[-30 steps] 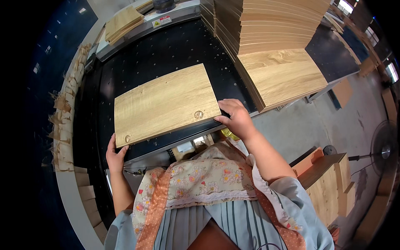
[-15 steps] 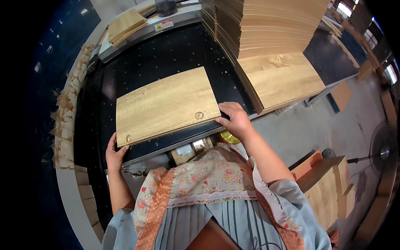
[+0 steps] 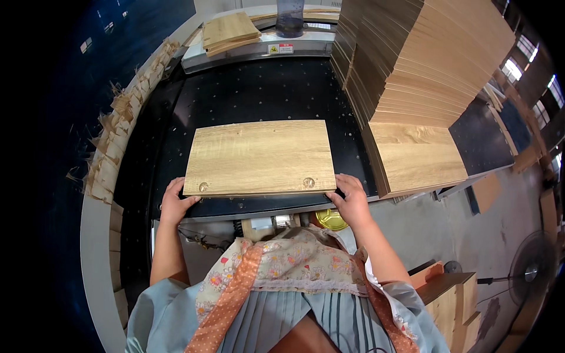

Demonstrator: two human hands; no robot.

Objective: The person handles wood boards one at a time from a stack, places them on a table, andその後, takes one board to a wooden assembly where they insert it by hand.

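Left hand [image 3: 175, 203] and right hand [image 3: 351, 201] are gripping one wood-grain panel [image 3: 262, 156].
Slightly bent fingers and thumbs are holding its two near corners; it is lying on the black table [image 3: 253, 88] near the front edge, showing two round recesses [image 3: 309, 183]. One tall board stack [image 3: 441, 70] is blocking the table's right side; one small board pile [image 3: 229, 30] is lying beyond, and one fan [image 3: 531, 272] is standing lower right.
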